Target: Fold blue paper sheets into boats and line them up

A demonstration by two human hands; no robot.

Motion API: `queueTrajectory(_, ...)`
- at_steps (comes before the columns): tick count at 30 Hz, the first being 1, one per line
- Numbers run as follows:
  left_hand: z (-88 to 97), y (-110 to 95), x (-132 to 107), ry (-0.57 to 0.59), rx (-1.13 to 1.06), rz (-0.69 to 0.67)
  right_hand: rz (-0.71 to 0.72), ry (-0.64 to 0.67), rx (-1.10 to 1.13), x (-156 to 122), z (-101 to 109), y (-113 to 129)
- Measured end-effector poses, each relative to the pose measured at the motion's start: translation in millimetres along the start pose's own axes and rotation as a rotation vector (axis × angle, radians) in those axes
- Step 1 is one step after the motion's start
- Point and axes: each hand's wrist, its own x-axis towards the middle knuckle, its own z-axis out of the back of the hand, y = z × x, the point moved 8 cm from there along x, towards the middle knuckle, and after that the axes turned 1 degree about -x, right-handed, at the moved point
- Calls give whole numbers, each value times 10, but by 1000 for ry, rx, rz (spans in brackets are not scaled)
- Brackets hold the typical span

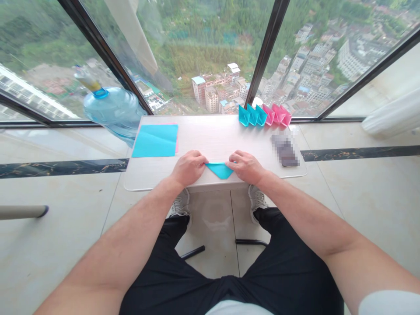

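Note:
Between my hands, near the front edge of the small table, lies a blue folded paper (222, 170) with a straight upper edge and a blunt point toward me. My left hand (190, 167) pinches its left corner between thumb and fingers. At the opposite corner my right hand (244, 166) is closed on the paper too. Part of each corner is hidden by my fingers. A stack of flat paper sheets (155, 141), blue on top with a pink edge showing, rests at the table's left. Blue folded paper boats (252, 116) and pink ones (277, 116) stand in a row at the back right.
The pale table (206, 135) stands against tall windows. On its right side lies a phone (285, 151), partly blurred out. A large water bottle (113, 107) sits behind the table's left corner. My shoes (180, 203) are below the front edge.

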Motion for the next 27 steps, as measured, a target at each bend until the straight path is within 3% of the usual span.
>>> queueTrajectory(8,2,-215,-7,50,254,-220,43,-115,35,-46,44,-14)
queueTrajectory(16,-9,-309,-55,12,356,-269,24,-90,18,-33,17,-10)
queueTrajectory(21,-19,-322,-38,48,344,-233,-10,-36,-5,-15,-12,-16)
queueTrajectory(27,-3,-363,-37,28,322,-32,-18,-52,14,-12,-8,-22)
